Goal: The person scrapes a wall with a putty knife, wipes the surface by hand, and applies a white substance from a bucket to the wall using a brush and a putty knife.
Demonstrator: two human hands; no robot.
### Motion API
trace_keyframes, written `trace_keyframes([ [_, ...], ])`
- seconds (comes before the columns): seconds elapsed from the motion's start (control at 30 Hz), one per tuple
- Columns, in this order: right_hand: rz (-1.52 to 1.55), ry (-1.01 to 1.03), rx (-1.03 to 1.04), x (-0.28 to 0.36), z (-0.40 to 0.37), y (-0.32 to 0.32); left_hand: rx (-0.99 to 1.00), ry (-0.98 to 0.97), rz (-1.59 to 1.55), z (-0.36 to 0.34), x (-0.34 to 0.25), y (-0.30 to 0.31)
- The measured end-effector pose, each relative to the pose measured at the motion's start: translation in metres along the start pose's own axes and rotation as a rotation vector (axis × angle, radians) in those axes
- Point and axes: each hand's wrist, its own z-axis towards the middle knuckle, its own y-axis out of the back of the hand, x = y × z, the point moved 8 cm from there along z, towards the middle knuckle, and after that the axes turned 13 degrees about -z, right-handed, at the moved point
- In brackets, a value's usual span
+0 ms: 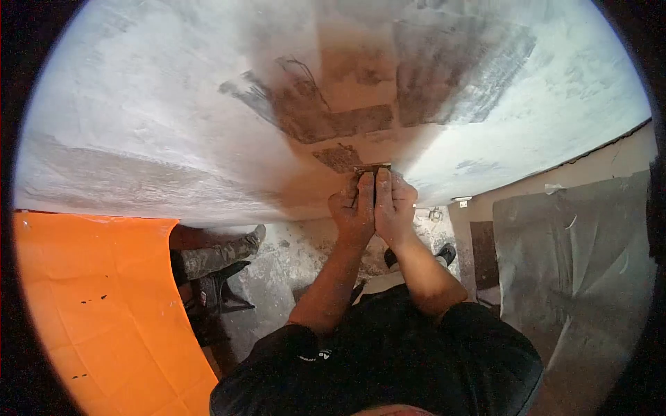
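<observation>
Both my hands are raised side by side against the whitish plastered wall (173,118), thumbs together. My left hand (352,208) is closed on the left side of a small flat dark block (372,168). The other side of this block is gripped by my right hand (395,204). It lies close to the wall, and most of it is hidden behind my fingers, so its exact kind does not show. Above it the wall carries dark, scuffed-looking patches (458,69) and a brownish shadowed area. Pale dust marks my fingers and forearms.
An orange sheet (104,305) hangs at the left, and a grey sheet (576,256) covers the right side. Another person's leg in patterned trousers (218,256) is beside the orange sheet. Near it stands a black object with legs (218,291) on the stained floor (274,277).
</observation>
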Motion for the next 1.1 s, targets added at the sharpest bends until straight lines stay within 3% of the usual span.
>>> trace_keyframes([
  [0.07, -0.057, 0.036, -0.023, 0.003, 0.002, 0.002, 0.003, -0.015, -0.026, 0.001, 0.003, 0.000],
  [0.13, -0.013, -0.017, -0.018, 0.002, 0.001, 0.001, 0.045, -0.350, 0.324, -0.004, -0.013, -0.004],
  [0.17, -0.014, -0.016, -0.029, 0.003, 0.000, 0.001, 0.055, -0.353, 0.320, -0.005, -0.012, -0.005],
  [0.23, -0.062, 0.000, -0.033, 0.009, 0.001, 0.002, 0.001, -0.028, -0.080, 0.003, -0.004, -0.003],
  [0.33, -0.007, -0.080, 0.000, 0.015, 0.001, 0.003, 0.045, 0.071, 0.044, 0.002, -0.003, -0.003],
  [0.47, 0.035, 0.030, -0.022, 0.006, -0.001, 0.000, 0.067, 0.117, -0.050, 0.001, 0.007, -0.005],
  [0.57, 0.116, -0.047, -0.030, 0.001, -0.008, 0.002, 0.044, -0.031, -0.197, -0.001, -0.001, -0.006],
  [0.67, 0.138, -0.062, -0.025, -0.015, -0.028, 0.009, 0.162, -0.046, -0.172, -0.011, 0.011, -0.004],
  [0.73, 0.173, -0.072, -0.022, -0.005, -0.040, 0.020, 0.348, -0.040, -0.003, -0.023, -0.003, -0.006],
  [0.77, 0.176, -0.195, 0.112, -0.006, -0.049, 0.022, 0.331, 0.134, -0.102, -0.031, -0.001, -0.003],
  [0.8, 0.179, -0.320, 0.244, -0.008, -0.058, 0.020, 0.324, 0.134, -0.103, -0.035, -0.001, -0.001],
  [0.87, 0.181, -0.207, 0.248, -0.007, -0.064, 0.027, 0.318, 0.212, -0.222, -0.044, 0.004, 0.001],
  [0.9, 0.176, -0.190, 0.339, -0.003, -0.068, 0.029, 0.425, 0.355, -0.116, -0.050, -0.001, -0.001],
  [1.0, 0.142, -0.181, 0.449, 0.010, -0.076, 0.048, 0.459, 0.300, -0.197, -0.056, 0.005, -0.007],
  [1.07, -0.161, -0.165, 0.599, 0.009, -0.080, 0.061, 0.455, 0.280, -0.145, -0.060, 0.003, -0.016],
  [1.1, -0.257, -0.147, 0.547, 0.012, -0.078, 0.068, 0.410, 0.317, -0.216, -0.063, 0.015, -0.017],
])
